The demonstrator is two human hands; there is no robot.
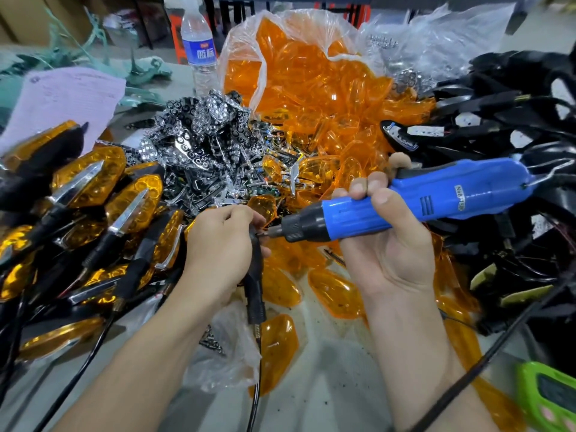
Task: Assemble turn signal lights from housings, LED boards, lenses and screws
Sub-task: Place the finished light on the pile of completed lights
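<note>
Grey table [327, 378] piled with orange lenses [311, 88], black housings [514, 120], chrome reflectors [205, 135].

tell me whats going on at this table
A person is screwing a turn signal light together. The left hand grips a black housing while the right hand holds a blue electric screwdriver, its bit set against the housing. Assembled lights are piled to the left; orange lenses spill from a bag behind.
</note>
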